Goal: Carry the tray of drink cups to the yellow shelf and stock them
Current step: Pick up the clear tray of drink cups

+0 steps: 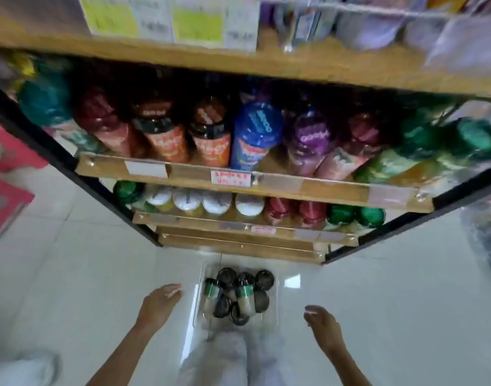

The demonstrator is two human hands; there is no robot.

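A: Position being logged. The tray, clear plastic, is being seen resting on the white floor, at 6 o'clock from the foot of the yellow shelf and just beside it.

B: Contents?

A: The drink cups, dark-lidded, are being held inside the tray, bunched together; several are lying tilted against each other. An exact count is not being attempted, as the picture is blurred.

B: Hands?

A: The left hand is being held at 9 o'clock of the tray, the right hand at 3 o'clock. Each grip is being kept open and empty, fingers loosely spread, apart from the tray walls. Nothing is being grasped.

B: Progress being judged as?

A: The carrying part is being judged as done, since the tray is sitting at the shelf. Stocking is being judged as not yet begun: no cup is in hand, and the tray is looking full.

B: Shelf state?

A: The tiers in view are being occupied by bottles in red, orange, blue, purple and green, packed closely. A free slot for the cups is not being made out from here; the lowest tiers are largely hidden.
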